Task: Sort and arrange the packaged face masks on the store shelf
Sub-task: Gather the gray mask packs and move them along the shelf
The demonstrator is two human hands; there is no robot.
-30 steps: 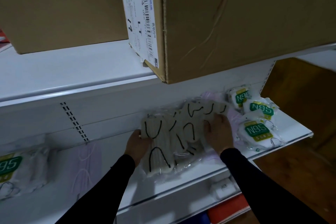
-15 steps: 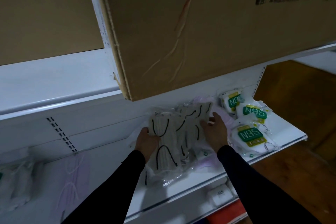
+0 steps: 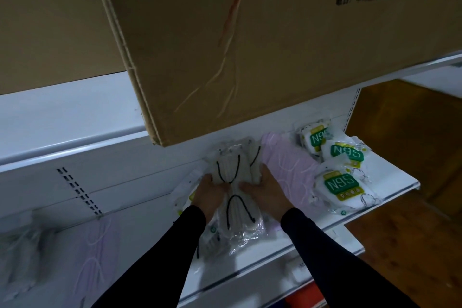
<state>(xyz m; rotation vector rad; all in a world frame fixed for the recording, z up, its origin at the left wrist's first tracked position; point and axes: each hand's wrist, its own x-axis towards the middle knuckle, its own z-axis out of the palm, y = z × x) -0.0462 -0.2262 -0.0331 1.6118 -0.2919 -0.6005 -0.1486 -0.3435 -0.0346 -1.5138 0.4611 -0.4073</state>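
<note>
Masks in clear packs, apparently several, gripped between left hand and right hand on the shelf: gathering step; next, squaring beside purple pack.

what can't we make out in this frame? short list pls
- Back of the lower shelf, head view: hidden by the overhanging cardboard box.
- Left hand and right hand fingertips: tucked into the black-strap mask packs.
- Masks at far left: blurred, dim.
- Box print: too blurred to read.
</note>
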